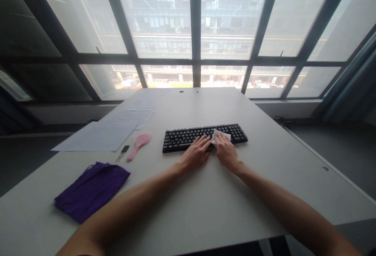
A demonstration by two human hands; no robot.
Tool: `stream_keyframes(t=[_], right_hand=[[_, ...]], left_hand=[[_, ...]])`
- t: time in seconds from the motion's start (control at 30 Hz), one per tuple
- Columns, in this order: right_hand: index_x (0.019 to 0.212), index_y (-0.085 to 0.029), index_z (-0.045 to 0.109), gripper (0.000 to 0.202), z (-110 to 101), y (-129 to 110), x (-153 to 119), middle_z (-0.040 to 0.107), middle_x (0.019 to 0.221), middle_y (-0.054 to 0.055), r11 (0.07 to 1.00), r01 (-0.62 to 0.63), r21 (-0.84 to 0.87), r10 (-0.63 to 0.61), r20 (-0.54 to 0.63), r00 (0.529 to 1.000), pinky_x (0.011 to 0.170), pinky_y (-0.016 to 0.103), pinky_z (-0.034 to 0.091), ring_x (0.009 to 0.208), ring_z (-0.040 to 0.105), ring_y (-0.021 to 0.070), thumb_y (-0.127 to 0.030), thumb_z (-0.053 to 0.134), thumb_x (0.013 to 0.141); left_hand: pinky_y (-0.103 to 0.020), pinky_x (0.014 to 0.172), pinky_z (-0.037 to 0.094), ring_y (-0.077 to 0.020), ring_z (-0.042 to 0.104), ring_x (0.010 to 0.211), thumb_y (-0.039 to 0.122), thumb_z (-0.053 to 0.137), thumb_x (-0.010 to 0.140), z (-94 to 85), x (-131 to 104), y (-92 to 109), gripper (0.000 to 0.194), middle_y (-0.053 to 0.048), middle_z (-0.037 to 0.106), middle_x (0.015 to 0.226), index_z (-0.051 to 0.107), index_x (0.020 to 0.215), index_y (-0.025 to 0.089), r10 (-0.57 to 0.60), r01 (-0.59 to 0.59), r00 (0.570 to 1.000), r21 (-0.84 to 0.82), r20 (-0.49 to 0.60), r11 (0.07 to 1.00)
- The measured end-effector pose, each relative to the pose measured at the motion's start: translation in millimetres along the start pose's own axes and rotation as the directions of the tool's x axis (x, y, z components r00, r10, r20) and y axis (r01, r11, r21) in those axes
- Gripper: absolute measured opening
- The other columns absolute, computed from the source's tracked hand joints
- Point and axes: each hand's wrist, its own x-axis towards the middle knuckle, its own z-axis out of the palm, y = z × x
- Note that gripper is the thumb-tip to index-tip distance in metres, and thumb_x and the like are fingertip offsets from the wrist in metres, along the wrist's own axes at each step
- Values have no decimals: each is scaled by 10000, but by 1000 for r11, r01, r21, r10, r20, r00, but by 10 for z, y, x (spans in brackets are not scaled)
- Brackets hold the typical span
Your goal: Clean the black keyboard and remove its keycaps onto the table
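A black keyboard (182,136) lies on the white table (164,209) in front of me. My left hand (196,152) rests on the keyboard's near edge and lower keys, its fingers stretched out and holding nothing. Right beside it, my right hand (226,151) presses a crumpled white tissue (225,134) against the keys, left of the number pad. The tissue sticks out past my fingertips, and the keys beneath it are hidden.
Left of the keyboard lie a pink hairbrush (142,139), a small tool with a black handle (125,149) and a folded purple cloth (92,189). Sheets of white paper (96,134) spread along the table's left side. Tall windows (164,21) stand beyond the far edge.
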Motion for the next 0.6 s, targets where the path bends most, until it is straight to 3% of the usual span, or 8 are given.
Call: stream_keyframes(t=[0.17, 0.4, 0.6], right_hand=[[1424, 28, 501, 550, 58, 15, 0, 422, 1527, 244, 1000, 12, -2, -12, 3, 1000, 1206, 428, 276, 1450, 377, 295, -31, 338, 903], [1472, 1, 451, 595, 106, -13, 11, 402, 1554, 195, 982, 182, 48, -182, 1, 983, 1216, 397, 273, 1467, 350, 265, -26, 348, 886], [1453, 42, 455, 570, 75, 19, 9, 410, 1531, 246, 1000, 19, -22, -19, -1, 1000, 1205, 430, 280, 1457, 365, 293, -29, 345, 898]], left_hand=[[-480, 1234, 247, -265, 283, 1498, 195, 503, 921, 21, 6, -10, 570, -126, 433, 1551, 413, 1482, 146, 3, -3, 1000, 3, -3, 1000], [-485, 1238, 238, -269, 258, 1508, 175, 507, 902, 53, 3, -35, 637, -142, 380, 1581, 359, 1520, 137, -7, 7, 1000, -2, -29, 1000], [-503, 1226, 262, -277, 287, 1496, 200, 507, 919, 46, -3, -30, 597, -152, 415, 1558, 387, 1501, 140, -13, 13, 999, -1, -30, 1000]])
